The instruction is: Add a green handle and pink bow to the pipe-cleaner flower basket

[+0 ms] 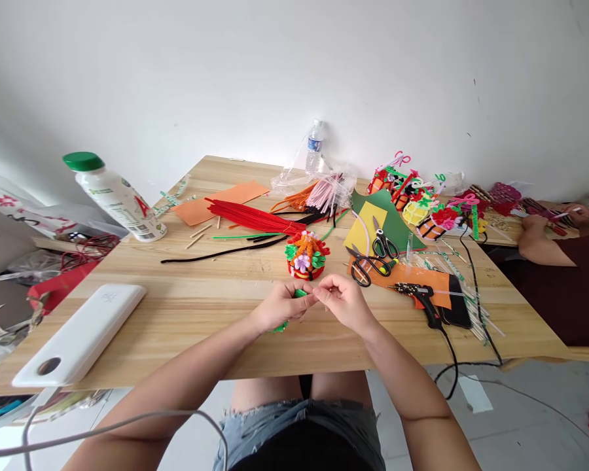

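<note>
My left hand [283,305] is closed around a green fuzzy piece [280,326], whose ends poke out above and below the fingers. My right hand [341,301] meets it at the fingertips, thumb and forefinger pinched together; whatever lies in that pinch is too small to name. Just beyond both hands a small round decoration [306,256] of orange, green, red and lilac pipe cleaners stands on the wooden table [255,353].
Behind lie red pipe cleaners [250,214]. To the right are two scissors [385,243], a glue gun [425,302] with a black cord, and finished decorations [417,209]. A white power bank [86,333] and bottle [120,201] stand left. A person's arm [544,242] is far right.
</note>
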`<state>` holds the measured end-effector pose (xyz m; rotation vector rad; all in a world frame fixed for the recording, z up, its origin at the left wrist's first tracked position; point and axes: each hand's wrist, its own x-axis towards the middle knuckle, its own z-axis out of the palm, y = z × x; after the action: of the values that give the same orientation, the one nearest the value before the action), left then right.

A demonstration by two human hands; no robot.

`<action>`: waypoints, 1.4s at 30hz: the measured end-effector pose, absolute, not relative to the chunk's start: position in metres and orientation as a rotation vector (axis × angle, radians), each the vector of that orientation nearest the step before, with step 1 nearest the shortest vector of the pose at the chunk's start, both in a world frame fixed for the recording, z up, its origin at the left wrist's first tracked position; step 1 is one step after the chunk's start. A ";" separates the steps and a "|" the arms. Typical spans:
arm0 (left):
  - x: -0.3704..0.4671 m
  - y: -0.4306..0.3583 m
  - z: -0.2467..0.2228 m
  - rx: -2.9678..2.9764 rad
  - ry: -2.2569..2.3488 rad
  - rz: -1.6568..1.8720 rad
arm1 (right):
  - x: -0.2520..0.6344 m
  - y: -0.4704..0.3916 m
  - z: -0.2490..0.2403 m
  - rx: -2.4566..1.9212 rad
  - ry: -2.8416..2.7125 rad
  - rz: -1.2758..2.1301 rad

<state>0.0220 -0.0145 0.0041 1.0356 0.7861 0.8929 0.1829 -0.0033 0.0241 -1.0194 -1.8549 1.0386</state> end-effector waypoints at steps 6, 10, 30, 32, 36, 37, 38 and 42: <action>0.023 -0.014 0.005 0.957 0.737 0.976 | 0.204 -0.001 0.028 -1.197 -1.948 0.749; 0.019 -0.012 0.012 0.760 0.568 1.077 | 0.245 0.019 0.041 -1.388 -1.826 0.048; 0.022 0.012 0.062 0.811 0.769 1.357 | 0.202 0.019 0.096 -1.166 -1.688 1.204; 0.022 0.019 0.069 0.861 0.773 1.315 | 0.205 0.029 0.114 -1.159 -1.703 1.090; 0.020 0.028 0.072 0.962 0.826 1.299 | 0.191 0.046 0.125 -1.124 -1.752 0.987; 0.018 0.030 0.071 0.982 0.841 1.277 | 0.186 0.049 0.123 -1.117 -1.776 0.961; 0.015 0.031 0.069 0.998 0.854 1.243 | 0.181 0.052 0.120 -1.112 -1.806 0.927; 0.007 0.036 0.061 1.007 0.907 1.149 | 0.171 0.059 0.107 -1.068 -1.956 0.789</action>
<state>0.0067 0.0365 0.0612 1.0071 0.9074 1.1490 0.1706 0.0588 0.1070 -1.0682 -1.9557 0.7894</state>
